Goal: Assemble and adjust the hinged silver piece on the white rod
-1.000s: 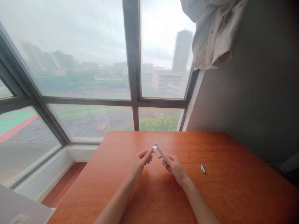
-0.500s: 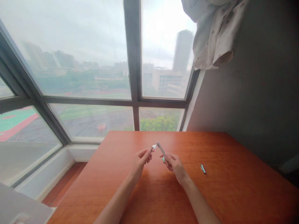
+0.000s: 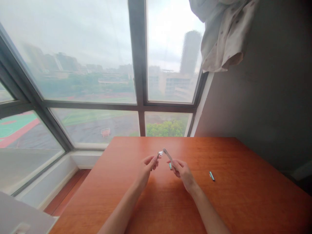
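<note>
Both hands are held together over the middle of an orange-brown wooden table. My right hand is closed around a slim silver and teal pen-like stick that slants up to the left. My left hand pinches a small silvery piece right at the stick's upper tip. I cannot tell whether the piece and the tip touch. A short teal and silver cap or stub lies on the table to the right of my right hand.
The table butts against a large window ahead and a grey wall on the right. A pale spotted cloth hangs at the upper right. A low white sill and floor lie left of the table.
The stick in my right hand has tilted a little more upright and its tip has moved slightly right. Both hands otherwise stay in place.
</note>
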### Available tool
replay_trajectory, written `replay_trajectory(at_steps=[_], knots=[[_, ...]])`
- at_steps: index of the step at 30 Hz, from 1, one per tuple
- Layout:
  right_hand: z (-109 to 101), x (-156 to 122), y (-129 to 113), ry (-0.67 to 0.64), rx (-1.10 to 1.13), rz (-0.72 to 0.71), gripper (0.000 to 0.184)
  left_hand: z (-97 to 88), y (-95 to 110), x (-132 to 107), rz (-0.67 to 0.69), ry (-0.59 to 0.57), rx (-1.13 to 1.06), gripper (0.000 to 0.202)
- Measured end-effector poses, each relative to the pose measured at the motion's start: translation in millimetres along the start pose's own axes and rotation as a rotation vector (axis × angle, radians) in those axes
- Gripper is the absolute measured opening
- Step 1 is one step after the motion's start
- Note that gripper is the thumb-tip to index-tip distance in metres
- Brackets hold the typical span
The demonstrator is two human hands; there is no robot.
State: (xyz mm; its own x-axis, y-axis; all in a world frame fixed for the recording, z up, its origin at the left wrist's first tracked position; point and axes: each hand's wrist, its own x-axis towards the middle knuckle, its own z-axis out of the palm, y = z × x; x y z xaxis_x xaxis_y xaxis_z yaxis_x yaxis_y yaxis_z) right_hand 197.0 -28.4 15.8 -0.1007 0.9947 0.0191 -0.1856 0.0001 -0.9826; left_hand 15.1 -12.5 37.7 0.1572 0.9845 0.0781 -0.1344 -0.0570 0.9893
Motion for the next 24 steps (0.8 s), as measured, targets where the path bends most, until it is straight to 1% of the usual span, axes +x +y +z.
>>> replay_trajectory(at_steps=[4,9,12,14,16,21,24], knots=[[-1.0,-0.4,1.2,0.046,-0.040,-0.071,0.051,0.0,-1.1,0.9,-0.009,0.019,-0.002,0.042],[-3.3,1.7,2.2,0.082,-0.207,-0.168,0.049,-0.4,-4.1,2.3,-0.030,-0.003,-0.036,0.042],[-3.5,2.3,0.0,0.153,-0.267,-0.193,0.048,-0.3,-3.2,1.9,-0.037,-0.011,-0.044,0.044],[-3.1,2.0,-1.5,0.190,-0.269,-0.194,0.048,-0.1,-2.4,1.4,-0.033,-0.009,-0.041,0.044],[-2.5,1.5,-1.8,0.192,-0.250,-0.187,0.047,-0.1,-2.1,1.3,-0.027,-0.002,-0.038,0.044],[-2.0,2.6,3.9,0.125,-0.229,-0.193,0.043,0.8,-3.0,1.6,-0.027,0.007,-0.065,0.045],[-2.5,4.3,6.9,0.134,-0.244,-0.198,0.043,2.1,-2.8,0.7,-0.031,-0.001,-0.096,0.045]])
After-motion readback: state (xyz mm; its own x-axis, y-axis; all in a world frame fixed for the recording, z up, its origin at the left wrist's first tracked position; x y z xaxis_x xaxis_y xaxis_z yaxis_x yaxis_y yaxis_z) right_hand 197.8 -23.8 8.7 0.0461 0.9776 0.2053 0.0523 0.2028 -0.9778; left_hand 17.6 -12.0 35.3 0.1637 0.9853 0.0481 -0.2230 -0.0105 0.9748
